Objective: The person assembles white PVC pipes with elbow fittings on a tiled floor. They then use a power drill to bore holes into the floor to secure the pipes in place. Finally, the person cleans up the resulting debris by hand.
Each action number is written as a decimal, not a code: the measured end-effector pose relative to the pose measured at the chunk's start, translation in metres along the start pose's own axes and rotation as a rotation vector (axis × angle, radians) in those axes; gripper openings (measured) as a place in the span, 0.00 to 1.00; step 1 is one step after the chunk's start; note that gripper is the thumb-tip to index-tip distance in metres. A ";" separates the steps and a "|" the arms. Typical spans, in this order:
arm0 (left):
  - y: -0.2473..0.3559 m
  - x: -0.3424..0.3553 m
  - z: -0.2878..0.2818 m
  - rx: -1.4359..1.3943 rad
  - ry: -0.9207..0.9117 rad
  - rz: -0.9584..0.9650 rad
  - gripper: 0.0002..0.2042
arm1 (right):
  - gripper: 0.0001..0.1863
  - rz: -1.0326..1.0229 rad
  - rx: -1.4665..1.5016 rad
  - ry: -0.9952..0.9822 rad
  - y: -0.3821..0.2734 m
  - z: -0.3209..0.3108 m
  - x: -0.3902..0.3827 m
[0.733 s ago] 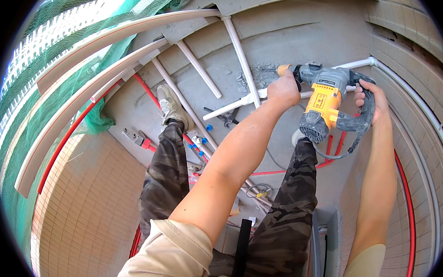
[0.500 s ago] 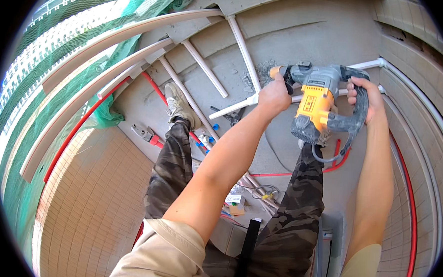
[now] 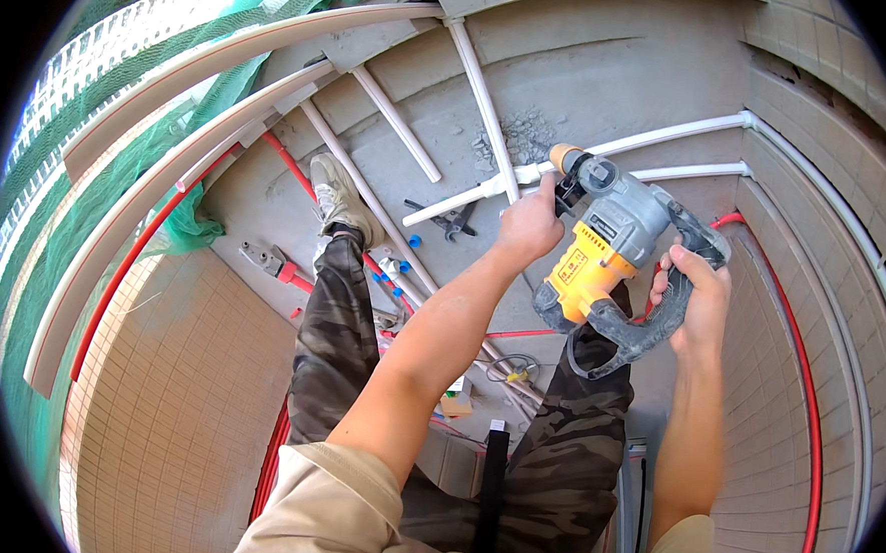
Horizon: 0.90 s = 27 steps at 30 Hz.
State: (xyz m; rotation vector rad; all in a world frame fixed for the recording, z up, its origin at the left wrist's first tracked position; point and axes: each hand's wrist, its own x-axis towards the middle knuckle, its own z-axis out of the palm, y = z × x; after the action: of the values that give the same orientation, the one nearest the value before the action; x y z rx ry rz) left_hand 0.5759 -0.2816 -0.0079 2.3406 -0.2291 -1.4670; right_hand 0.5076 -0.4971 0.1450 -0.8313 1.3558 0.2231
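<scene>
A yellow and grey rotary hammer (image 3: 610, 237) is held in both my hands above the floor, its orange-tipped front end tilted up to the left. My left hand (image 3: 533, 224) is closed around the black side handle near that front end. My right hand (image 3: 698, 295) wraps the dark rear D-shaped handle. White pipes (image 3: 661, 132) with a joint run just beyond the hammer's front. No bit is visible in the front end. My camouflage-trousered leg is partly hidden under the hammer.
Rubble (image 3: 522, 138) lies on the concrete ahead. A black plier-like tool (image 3: 453, 221) and a red-handled metal tool (image 3: 271, 264) rest on the floor to the left. Loose pipes (image 3: 398, 124), a red pipe (image 3: 817, 446), green netting (image 3: 193, 221) and a tiled wall (image 3: 806, 235) surround me.
The hammer has turned so its front end points more up-left and its rear handle sits lower. My right hand has come down and left; my left hand has shifted slightly left and down.
</scene>
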 end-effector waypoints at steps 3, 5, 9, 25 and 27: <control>-0.003 0.002 0.003 -0.045 0.033 -0.009 0.20 | 0.07 0.031 -0.010 0.036 0.000 0.003 0.002; -0.005 0.000 0.000 -0.054 0.011 -0.026 0.20 | 0.06 0.055 -0.013 0.006 0.000 0.000 0.013; 0.014 0.011 -0.006 -0.078 0.003 -0.042 0.22 | 0.08 0.153 0.006 -0.051 -0.031 -0.015 0.047; 0.055 0.059 0.010 -0.096 -0.048 -0.240 0.22 | 0.07 0.366 0.048 -0.272 -0.052 -0.097 0.211; 0.046 0.057 0.013 -0.048 -0.026 -0.240 0.22 | 0.08 0.339 0.030 -0.272 -0.041 -0.090 0.208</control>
State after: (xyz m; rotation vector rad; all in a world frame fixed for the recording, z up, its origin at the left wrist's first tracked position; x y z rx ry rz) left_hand 0.5918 -0.3456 -0.0427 2.3776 0.0831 -1.5929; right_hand 0.5133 -0.6485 -0.0282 -0.5199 1.2317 0.5590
